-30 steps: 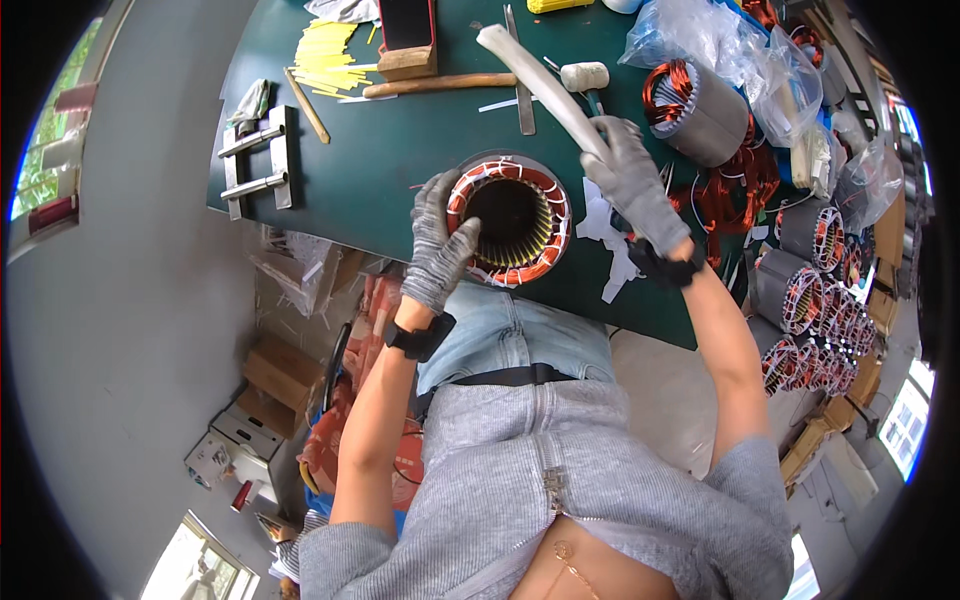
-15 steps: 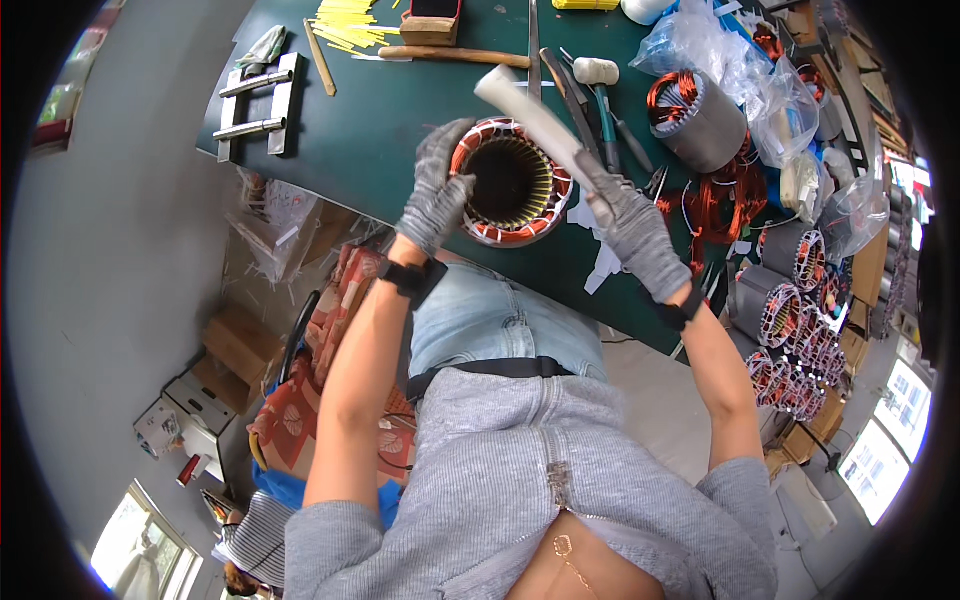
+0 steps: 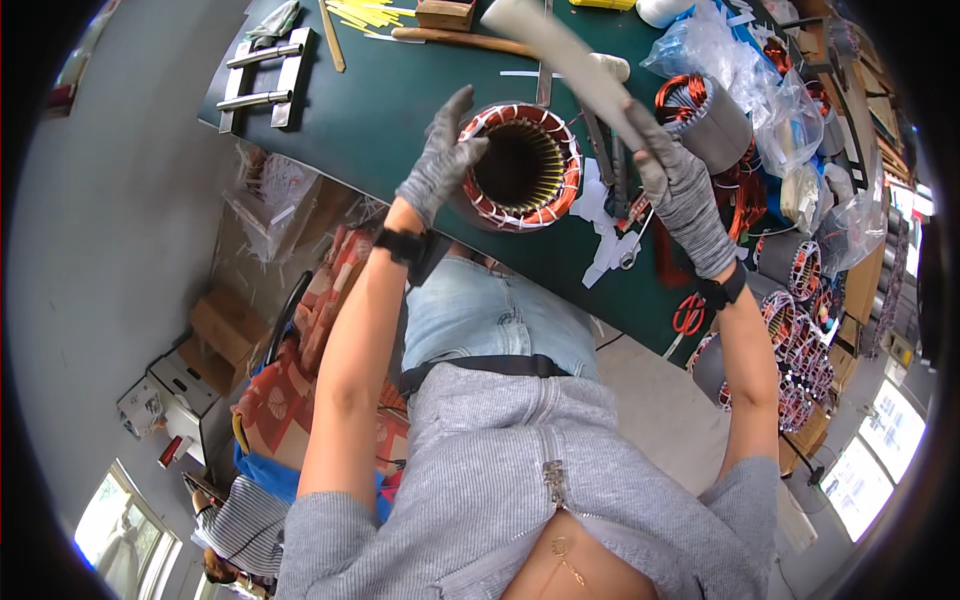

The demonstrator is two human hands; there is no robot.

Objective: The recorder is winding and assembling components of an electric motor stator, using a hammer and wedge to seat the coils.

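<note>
A motor stator (image 3: 522, 216) stands on the green table in front of me, its bore facing up. Orange windings laced with white cord ring its top, and yellow slot liners show inside. My left hand (image 3: 440, 158), in a grey glove, is at the stator's left side. Its fingers stretch upward, apart, with the thumb by the rim; whether it touches is unclear. My right hand (image 3: 684, 190), also gloved, grips the lower end of a pale, flat paddle-shaped bar (image 3: 572, 72). The bar slants up and left, raised over the table beyond the stator, blurred at its tip.
Right of the stator lie white paper scraps (image 3: 606, 245) and red-handled scissors (image 3: 689, 314). A grey-cased stator (image 3: 712, 128) and plastic bags (image 3: 690, 45) crowd the right side. A metal frame (image 3: 290, 80) sits far left; a wooden stick (image 3: 465, 41) lies behind. Another person (image 3: 258, 525) is at lower left.
The bar and my right hand have moved up and right, away from the stator. My left fingers have come off the rim and straightened. The view has shifted slightly.
</note>
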